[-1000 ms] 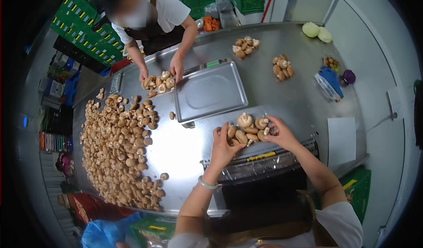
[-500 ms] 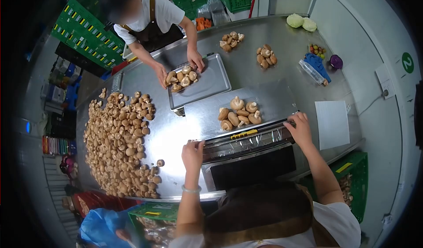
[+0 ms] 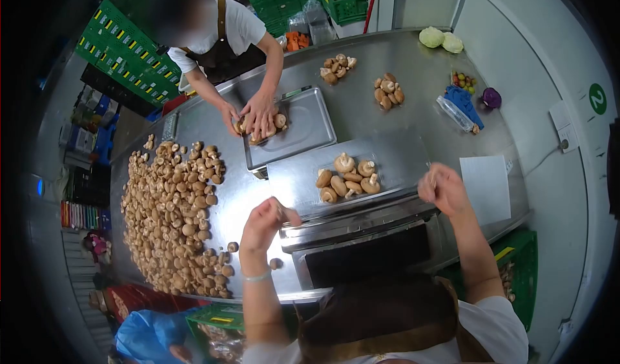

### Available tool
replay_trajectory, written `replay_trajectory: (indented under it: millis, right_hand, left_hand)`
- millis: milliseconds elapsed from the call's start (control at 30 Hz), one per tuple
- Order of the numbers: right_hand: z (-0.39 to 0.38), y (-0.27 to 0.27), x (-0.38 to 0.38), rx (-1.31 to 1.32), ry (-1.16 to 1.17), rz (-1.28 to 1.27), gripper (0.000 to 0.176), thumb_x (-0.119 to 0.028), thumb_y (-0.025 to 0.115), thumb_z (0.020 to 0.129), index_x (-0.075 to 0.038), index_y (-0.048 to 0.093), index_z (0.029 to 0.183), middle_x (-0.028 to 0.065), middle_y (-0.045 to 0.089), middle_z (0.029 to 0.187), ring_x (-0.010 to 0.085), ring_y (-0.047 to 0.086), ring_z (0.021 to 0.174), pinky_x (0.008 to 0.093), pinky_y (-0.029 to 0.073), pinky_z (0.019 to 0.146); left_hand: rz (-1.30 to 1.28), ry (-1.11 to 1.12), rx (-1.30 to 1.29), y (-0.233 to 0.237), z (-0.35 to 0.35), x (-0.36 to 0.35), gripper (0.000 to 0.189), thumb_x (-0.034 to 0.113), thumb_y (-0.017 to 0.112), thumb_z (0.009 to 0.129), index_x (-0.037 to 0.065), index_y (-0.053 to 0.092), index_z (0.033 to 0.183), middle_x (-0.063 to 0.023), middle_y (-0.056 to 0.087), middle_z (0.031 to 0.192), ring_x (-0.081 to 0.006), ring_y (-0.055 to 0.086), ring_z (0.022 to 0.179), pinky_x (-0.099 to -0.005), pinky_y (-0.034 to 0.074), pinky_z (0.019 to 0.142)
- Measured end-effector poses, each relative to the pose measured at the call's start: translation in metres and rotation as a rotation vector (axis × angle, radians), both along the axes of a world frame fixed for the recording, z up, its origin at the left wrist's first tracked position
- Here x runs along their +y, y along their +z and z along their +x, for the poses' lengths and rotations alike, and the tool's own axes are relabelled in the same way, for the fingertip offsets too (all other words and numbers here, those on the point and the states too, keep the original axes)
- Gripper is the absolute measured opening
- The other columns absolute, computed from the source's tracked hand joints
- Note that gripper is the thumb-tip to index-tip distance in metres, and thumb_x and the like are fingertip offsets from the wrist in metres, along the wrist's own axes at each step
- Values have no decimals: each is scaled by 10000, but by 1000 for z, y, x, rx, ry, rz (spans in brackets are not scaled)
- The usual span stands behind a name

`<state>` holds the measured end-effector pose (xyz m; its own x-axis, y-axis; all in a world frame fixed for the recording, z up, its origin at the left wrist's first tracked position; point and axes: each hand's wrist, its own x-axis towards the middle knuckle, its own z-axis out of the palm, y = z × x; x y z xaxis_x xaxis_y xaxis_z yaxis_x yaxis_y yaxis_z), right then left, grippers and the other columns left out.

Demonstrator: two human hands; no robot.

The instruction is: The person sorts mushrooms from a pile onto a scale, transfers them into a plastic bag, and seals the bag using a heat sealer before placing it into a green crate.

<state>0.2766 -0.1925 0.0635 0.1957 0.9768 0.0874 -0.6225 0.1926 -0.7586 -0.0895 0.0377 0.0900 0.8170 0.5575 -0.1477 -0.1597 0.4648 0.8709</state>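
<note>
My left hand is raised left of the wrapping machine, fingers closed in a pinch; any thin film in it is too faint to make out. On the other side, my right hand is also closed and slightly blurred, above the machine's right end. What it grips cannot be made out. Between and beyond the hands, several brown mushrooms sit in a clear tray on a metal plate. A black pad lies at the machine's near side.
A co-worker's hands cover mushrooms on a metal scale tray. At left spreads a large mushroom pile. Two small mushroom groups lie at the back. White paper, cabbages and a blue cloth are at right.
Both my hands have lifted off the machine's bar; the left has moved left. The co-worker's right-side hand has moved onto the mushrooms. A loose mushroom now shows beside my left wrist.
</note>
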Motion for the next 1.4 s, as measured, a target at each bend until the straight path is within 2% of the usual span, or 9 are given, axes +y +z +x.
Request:
replay_trajectory:
  millis: [100, 167, 333, 467, 700, 967, 1133, 1267, 1400]
  right_hand:
    - [-11, 20, 77, 61, -459, -35, 157, -164, 510, 1003, -19, 536, 947, 155, 667, 918, 284, 629, 920, 396, 464, 820]
    - [0, -25, 126, -543, -516, -196, 153, -161, 517, 995, -10, 549, 997, 181, 678, 1029, 307, 644, 1013, 413, 476, 890]
    - [-1, -119, 153, -1493, -190, -517, 202, -194, 571, 979, -13, 575, 1068, 143, 681, 976, 184, 638, 929, 338, 492, 813]
    - [2, -94, 128, -1113, 202, -534, 227, -223, 598, 957, 1, 625, 981, 138, 666, 939, 251, 624, 882, 367, 486, 817]
    - [-30, -99, 68, -1335, -184, -86, 325, -288, 587, 969, 8, 600, 837, 116, 635, 724, 290, 595, 686, 384, 475, 668]
    - [-74, 23, -6, -995, -11, -426, 311, -272, 587, 984, -8, 558, 823, 93, 594, 640, 173, 553, 575, 333, 435, 564]
    - [-98, -36, -48, -768, 215, -843, 378, -364, 557, 988, -15, 578, 844, 148, 614, 642, 274, 683, 667, 397, 534, 617]
    - [-114, -131, -75, -1355, -87, -736, 366, -383, 599, 943, -24, 607, 876, 242, 659, 755, 442, 648, 766, 518, 514, 709]
    - [-116, -137, -100, -1157, -186, -846, 278, -325, 642, 917, -63, 583, 989, 177, 664, 728, 393, 654, 731, 472, 499, 664]
  left_hand:
    - [-26, 495, -194, 2, 81, 23, 203, 219, 464, 1047, 55, 513, 937, -188, 691, 1007, -299, 648, 943, -433, 476, 927]
    - [400, 546, 7, -78, 116, 59, 220, 226, 476, 1043, 33, 520, 944, -217, 684, 1044, -353, 653, 960, -442, 484, 887]
    - [834, 189, 678, -147, 123, 55, 131, 139, 553, 993, 13, 545, 1026, -187, 647, 877, -316, 642, 825, -367, 492, 735]
    - [370, -53, 517, -143, 99, 43, 173, 75, 607, 954, 20, 571, 1114, -45, 625, 882, -92, 579, 826, -238, 478, 721]
    - [1085, 39, 628, -113, 72, -23, 272, 202, 510, 1013, -28, 637, 942, -183, 664, 910, -344, 629, 847, -415, 491, 773]
    - [558, 97, 628, -17, 28, -103, 324, 220, 489, 1033, -37, 673, 962, -151, 672, 762, -200, 613, 670, -339, 482, 654]
    - [596, -23, 906, -89, 10, -143, 419, 346, 565, 996, -30, 696, 867, -268, 628, 725, -380, 635, 674, -416, 496, 661]
    - [932, 134, 964, -163, 10, -165, 398, 332, 607, 962, -7, 642, 757, -278, 610, 701, -464, 623, 705, -524, 465, 618]
    - [870, 365, 920, -164, -3, -189, 235, 237, 638, 949, 11, 579, 926, -191, 637, 757, -339, 633, 686, -411, 481, 623]
